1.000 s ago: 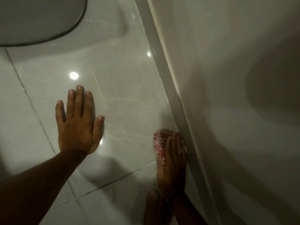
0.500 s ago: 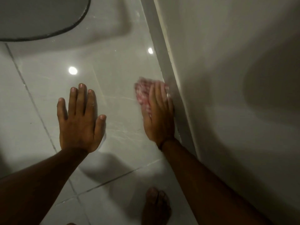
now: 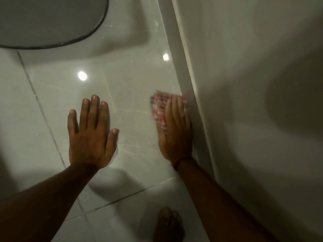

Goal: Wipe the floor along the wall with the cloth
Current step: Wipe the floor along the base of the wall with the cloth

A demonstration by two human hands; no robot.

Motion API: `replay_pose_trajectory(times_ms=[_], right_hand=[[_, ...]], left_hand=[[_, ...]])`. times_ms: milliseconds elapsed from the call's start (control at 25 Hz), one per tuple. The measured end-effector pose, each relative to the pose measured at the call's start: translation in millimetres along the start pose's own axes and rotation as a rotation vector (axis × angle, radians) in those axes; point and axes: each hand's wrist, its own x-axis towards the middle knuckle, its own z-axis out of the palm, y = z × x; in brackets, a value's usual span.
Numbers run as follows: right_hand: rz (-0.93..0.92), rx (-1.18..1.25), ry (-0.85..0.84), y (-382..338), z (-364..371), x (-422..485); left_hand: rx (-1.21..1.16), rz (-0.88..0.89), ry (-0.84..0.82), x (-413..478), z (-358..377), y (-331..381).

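Note:
A red-and-white checked cloth (image 3: 158, 106) lies on the glossy grey tiled floor (image 3: 132, 81), right beside the skirting strip (image 3: 185, 63) at the foot of the pale wall (image 3: 244, 84). My right hand (image 3: 175, 131) presses flat on the cloth, fingers pointing away from me, its outer edge against the skirting. Most of the cloth is hidden under the palm; it looks motion-blurred. My left hand (image 3: 91, 135) rests flat on the floor to the left, fingers spread, holding nothing.
A dark grey rounded mat (image 3: 45, 20) lies at the top left. Grout lines cross the tiles. My bare foot (image 3: 168, 224) stands on the floor at the bottom, just below the right forearm. Ceiling lights reflect off the tiles.
My right hand slid the cloth forward along the skirting from close to my foot, then eased slightly back. The left hand has stayed planted on the floor.

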Motion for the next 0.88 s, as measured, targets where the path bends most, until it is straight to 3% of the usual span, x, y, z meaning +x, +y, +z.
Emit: replay_pose_trajectory(times_ms=[120, 240, 640, 880], right_hand=[[0.048, -0.03, -0.096, 28, 8, -93], [0.073, -0.023, -0.133, 37, 12, -118], [-0.088, 0.002, -0.05, -21, -17, 71], [-0.115, 0.073, -0.04, 0, -11, 27]], left_hand=[[0.006, 0.002, 0.007, -1, 2, -1], [0.008, 0.001, 0.011, 0, 2, -2], [0.011, -0.001, 0.02, 0, 2, -1], [0.015, -0.01, 0.009, 0, 3, -2]])
